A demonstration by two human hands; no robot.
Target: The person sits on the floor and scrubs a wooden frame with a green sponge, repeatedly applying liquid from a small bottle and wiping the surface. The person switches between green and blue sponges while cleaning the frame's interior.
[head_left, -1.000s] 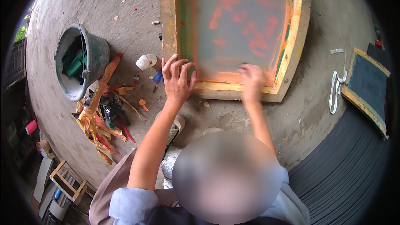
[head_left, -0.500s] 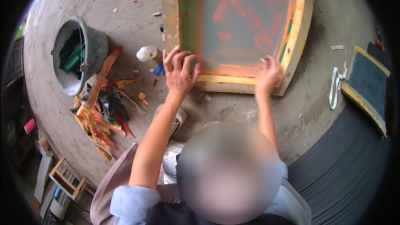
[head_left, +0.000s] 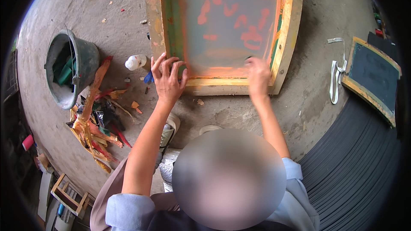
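Observation:
In front of me lies a wooden screen-printing frame (head_left: 205, 89) with grey mesh (head_left: 218, 49). Orange-red patches show on the mesh, and green and orange stains run along its inner edges. My left hand (head_left: 168, 79) rests on the frame's near left corner with its fingers spread, holding nothing. Over the near right part of the mesh, my right hand (head_left: 259, 77) is closed and slightly blurred. A small dark thing (head_left: 248, 58) pokes out at its fingertips, too small to name.
A white bottle (head_left: 135, 62) lies left of the frame. Further left are a grey bucket (head_left: 92, 57) with green pieces inside and a heap of coloured scraps (head_left: 94, 130). At right, a smaller dark screen (head_left: 372, 79) and white strap (head_left: 334, 83) lie by black ribbed matting (head_left: 342, 162).
The whole view has shifted, so the frame and floor things appear further left. Against the frame, my right hand has moved a little to the left. My left hand stays on the corner.

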